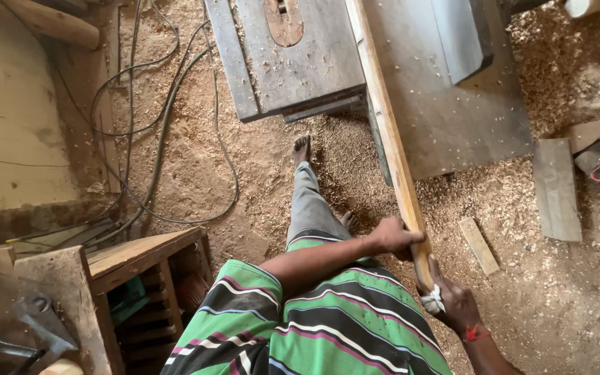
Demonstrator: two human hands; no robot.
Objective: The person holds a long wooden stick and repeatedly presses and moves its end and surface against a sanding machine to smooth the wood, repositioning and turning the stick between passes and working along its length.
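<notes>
Covering nearly the whole floor (258, 173) is a thick layer of sawdust and wood shavings, pale brown and trampled. Next in size, a grey table saw (300, 62) stands at the top of the view, its flat metal top dusted with shavings and an oval insert plate showing near the upper edge. A broad grey panel (453, 111) adjoins it on the right. At the left edge a pale wooden board surface (8, 118) fills the side, and below it a rough wooden bench (133, 257) with slats shows at the lower left, with dark metal tools (36, 326) lying on a surface beside it. Black cables (161, 132) loop across the sawdust between that board and the saw.

A long narrow wooden plank (390, 139) runs from the top of the view, across the saw table's right edge, down to the person's hands. The left hand (392, 237) is closed around the plank from its left side, fingers wrapped over the edge. The right hand (453, 300), just below it at the plank's near end, grips the end; one finger wears a white cloth bandage (432, 300) and the wrist a red thread (476, 334). A small offcut (478, 245) lies on the sawdust just right of the plank, and a grey plank piece (557, 187) lies farther right.
</notes>
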